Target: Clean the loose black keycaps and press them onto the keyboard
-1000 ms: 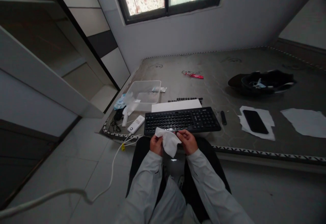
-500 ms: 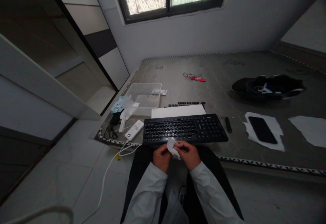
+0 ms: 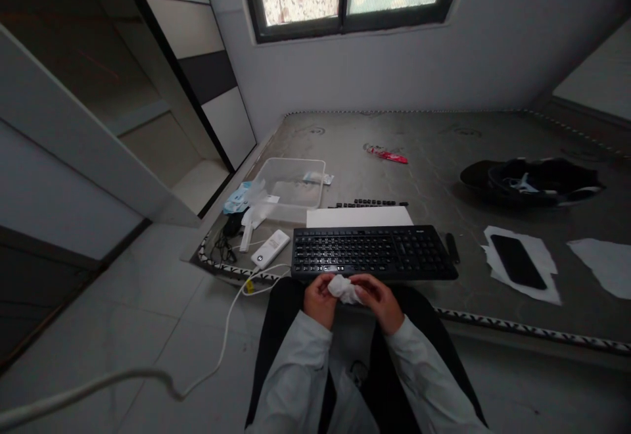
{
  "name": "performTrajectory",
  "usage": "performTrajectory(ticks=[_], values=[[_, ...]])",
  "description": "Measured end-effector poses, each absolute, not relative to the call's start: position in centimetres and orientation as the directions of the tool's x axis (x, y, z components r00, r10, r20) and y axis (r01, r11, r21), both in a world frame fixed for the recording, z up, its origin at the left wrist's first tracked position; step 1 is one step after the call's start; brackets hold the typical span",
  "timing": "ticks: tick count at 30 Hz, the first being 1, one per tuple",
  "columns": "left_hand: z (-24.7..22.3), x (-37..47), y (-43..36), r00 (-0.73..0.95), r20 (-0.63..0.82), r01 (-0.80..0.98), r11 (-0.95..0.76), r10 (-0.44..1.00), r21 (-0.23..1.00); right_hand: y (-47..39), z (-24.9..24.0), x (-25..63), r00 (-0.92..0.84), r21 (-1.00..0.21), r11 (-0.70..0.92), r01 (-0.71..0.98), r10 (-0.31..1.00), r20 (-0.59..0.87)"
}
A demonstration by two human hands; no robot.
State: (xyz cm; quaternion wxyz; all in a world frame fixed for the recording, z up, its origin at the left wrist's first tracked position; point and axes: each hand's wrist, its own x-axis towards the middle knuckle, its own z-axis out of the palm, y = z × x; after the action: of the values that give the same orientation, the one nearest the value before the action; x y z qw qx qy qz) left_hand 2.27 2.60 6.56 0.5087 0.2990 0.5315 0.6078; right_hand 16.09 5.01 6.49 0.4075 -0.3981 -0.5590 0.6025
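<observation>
Between my two hands is a crumpled white tissue (image 3: pixel 344 289). My left hand (image 3: pixel 319 299) pinches its left side, and my right hand (image 3: pixel 380 300) grips its right side. Both hands are just in front of the near edge of a black keyboard (image 3: pixel 369 253), above my lap. Behind the keyboard, partly covered by it, lies a white sheet (image 3: pixel 359 217). Several loose black keycaps (image 3: pixel 373 203) are set in rows beyond that sheet.
Left of the keyboard are a white power bank (image 3: pixel 271 250) with a cable and a clear plastic box (image 3: pixel 290 191). On the right are a small black stick (image 3: pixel 452 248), a phone (image 3: pixel 518 262) on white paper and a black cap (image 3: pixel 532 183). A red wrapper (image 3: pixel 387 154) lies farther back.
The tissue is now bunched into a rounder wad, and my hands are slightly farther apart. The whole view has shifted, so things appear a little more to the right.
</observation>
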Motion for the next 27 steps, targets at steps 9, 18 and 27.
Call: performTrajectory(ticks=[9, 18, 27], values=[[6.3, 0.8, 1.4, -0.271, -0.146, -0.308, 0.058, 0.951, 0.95, 3.0, 8.5, 14.2, -0.177, -0.9, 0.319, 0.297, 0.945, 0.276], [6.3, -1.1, 0.0, -0.247, -0.151, -0.359, 0.054, 0.957, 0.932, 2.3, 9.5, 12.5, -0.338, -0.693, 0.527, 0.492, 0.849, 0.406], [6.3, -2.9, -0.3, -0.267, -0.228, -0.338, 0.13, 0.936, 0.932, 2.4, 7.5, 11.9, -0.455, -0.648, 0.528, 0.549, 0.839, 0.298]])
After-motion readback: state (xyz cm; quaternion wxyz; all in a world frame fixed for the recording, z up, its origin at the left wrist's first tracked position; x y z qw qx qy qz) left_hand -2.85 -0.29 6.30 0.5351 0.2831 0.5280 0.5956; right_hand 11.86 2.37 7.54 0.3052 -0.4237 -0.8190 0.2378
